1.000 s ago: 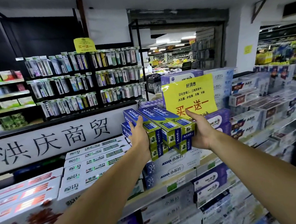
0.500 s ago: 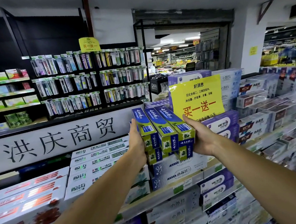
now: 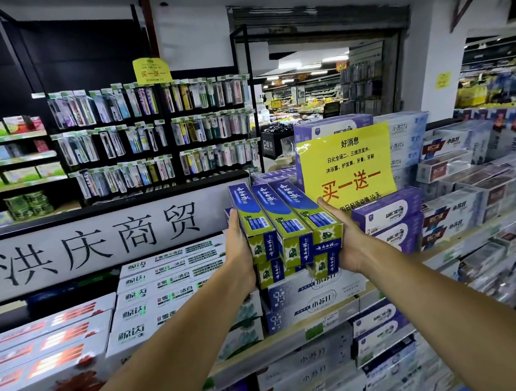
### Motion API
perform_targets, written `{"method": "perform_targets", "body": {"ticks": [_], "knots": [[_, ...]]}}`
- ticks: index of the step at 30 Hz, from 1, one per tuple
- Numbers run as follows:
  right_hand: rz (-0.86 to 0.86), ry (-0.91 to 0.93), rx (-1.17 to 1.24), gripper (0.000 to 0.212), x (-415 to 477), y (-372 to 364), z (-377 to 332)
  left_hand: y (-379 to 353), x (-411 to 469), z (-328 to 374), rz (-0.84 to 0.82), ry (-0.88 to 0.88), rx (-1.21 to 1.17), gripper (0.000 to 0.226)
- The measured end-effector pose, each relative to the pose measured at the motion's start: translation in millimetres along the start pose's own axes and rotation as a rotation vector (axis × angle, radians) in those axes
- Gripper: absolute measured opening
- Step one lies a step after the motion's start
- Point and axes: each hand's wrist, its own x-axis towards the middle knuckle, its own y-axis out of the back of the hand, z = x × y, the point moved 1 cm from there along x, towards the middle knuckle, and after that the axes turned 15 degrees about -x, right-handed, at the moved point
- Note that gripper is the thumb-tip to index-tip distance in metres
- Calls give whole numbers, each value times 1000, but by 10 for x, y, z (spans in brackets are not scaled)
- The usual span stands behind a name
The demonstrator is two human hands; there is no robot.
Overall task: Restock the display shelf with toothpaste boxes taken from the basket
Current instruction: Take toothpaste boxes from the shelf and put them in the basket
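Two hands: left hand (image 3: 239, 253) and right hand (image 3: 347, 244) clamp the sides, thumbs on top.
Stack: toothpaste boxes (image 3: 286, 221), two layers, over white cartons (image 3: 316, 301), display shelf (image 3: 279, 346).
Handling: probably light, stiff, slippery; squeeze sides evenly.

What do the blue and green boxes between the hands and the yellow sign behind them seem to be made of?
The blue and green boxes: probably printed cardboard, slightly glossy; crisp folded edges and flat end flaps show. The yellow sign: likely paper under clear glossy film or sleeve; light glints along its upper left corner.
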Motion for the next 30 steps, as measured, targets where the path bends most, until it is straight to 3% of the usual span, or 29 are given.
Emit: {"method": "perform_targets", "body": {"ticks": [4, 13, 24, 30], "knots": [[-16, 17, -8, 62, -75, -36, 5, 23, -28, 17, -57, 45, -32, 68], [-36, 126, 73, 63, -399, -69, 150, 71, -225, -47, -161, -35, -13, 58], [6, 352, 123, 45, -1302, -217, 142, -94, -900, -117, -283, -132, 14, 50], [65, 428, 129, 35, -1961, -389, 522, 142, -1503, -410, -309, -181, -43, 48]]}}
